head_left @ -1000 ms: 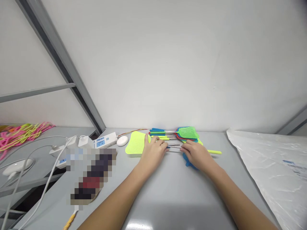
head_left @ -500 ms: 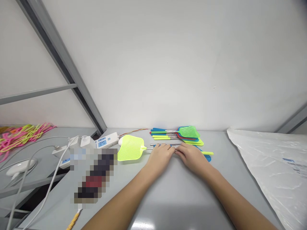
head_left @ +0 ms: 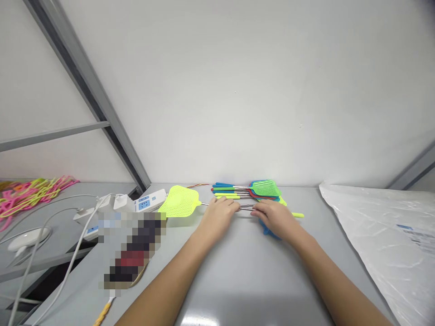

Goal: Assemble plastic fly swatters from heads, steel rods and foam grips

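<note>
Flyswatter (head_left: 179, 201) in hands (head_left: 219, 217) (head_left: 274, 218); bag (head_left: 380, 253) at right.

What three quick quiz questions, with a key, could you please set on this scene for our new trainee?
1. Open question: what do the left hand and right hand hold between them?
2. Multiple choice: what colour is the top head of the pile by the wall? A red, B blue, C green.
3. True or false: the power strip lies to the left of both hands and the plastic sheet to the right.

Key:
1. A yellow swatter.
2. C.
3. True.
</note>
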`<state>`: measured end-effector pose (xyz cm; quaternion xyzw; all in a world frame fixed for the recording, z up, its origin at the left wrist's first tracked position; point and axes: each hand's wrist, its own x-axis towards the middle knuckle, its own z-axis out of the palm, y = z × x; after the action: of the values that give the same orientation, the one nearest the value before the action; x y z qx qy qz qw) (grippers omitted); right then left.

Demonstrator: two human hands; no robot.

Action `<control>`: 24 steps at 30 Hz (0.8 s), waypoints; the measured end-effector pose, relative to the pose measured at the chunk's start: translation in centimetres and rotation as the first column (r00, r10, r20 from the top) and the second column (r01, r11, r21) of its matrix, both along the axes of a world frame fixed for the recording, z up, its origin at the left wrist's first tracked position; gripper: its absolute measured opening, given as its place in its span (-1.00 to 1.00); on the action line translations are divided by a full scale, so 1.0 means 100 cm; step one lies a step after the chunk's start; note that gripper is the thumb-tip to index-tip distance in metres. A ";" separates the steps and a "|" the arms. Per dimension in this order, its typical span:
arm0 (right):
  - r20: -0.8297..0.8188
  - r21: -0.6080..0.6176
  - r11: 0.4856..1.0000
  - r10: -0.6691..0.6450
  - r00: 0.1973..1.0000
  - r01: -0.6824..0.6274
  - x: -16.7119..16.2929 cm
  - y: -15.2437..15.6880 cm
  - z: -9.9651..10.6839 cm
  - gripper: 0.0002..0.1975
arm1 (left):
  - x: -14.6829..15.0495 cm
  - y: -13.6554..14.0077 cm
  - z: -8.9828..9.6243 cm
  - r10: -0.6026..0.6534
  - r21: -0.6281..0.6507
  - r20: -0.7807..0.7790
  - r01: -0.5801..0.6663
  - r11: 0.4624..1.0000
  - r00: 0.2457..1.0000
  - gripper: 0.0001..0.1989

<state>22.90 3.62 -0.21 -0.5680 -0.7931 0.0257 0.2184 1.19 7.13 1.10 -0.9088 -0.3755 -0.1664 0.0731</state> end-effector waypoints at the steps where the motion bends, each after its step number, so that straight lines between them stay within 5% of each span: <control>1: -0.009 -0.012 1.000 -0.019 1.000 0.019 0.006 0.001 0.002 -0.76 | -0.005 0.003 0.003 0.015 0.007 0.006 -0.015 1.000 1.000 -0.86; 7: -0.065 -0.082 0.995 -0.062 0.996 0.057 0.036 0.004 0.007 -0.72 | -0.017 0.011 0.010 0.102 0.097 0.009 -0.102 0.990 0.995 -0.83; 17: -0.034 0.020 0.999 0.035 0.999 -0.034 0.000 -0.003 0.003 -0.78 | 0.016 -0.013 -0.009 0.017 0.152 -0.007 -0.016 0.988 1.000 -0.88; 24: -0.094 -0.045 0.998 0.038 0.995 -0.042 0.015 0.001 0.005 -0.76 | 0.000 -0.002 0.005 0.013 0.146 0.012 -0.015 0.989 1.000 -0.82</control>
<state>24.42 3.74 0.33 -0.5552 -0.7925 0.0748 0.2411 1.19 6.96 1.58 -0.8976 -0.3690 -0.1977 0.1384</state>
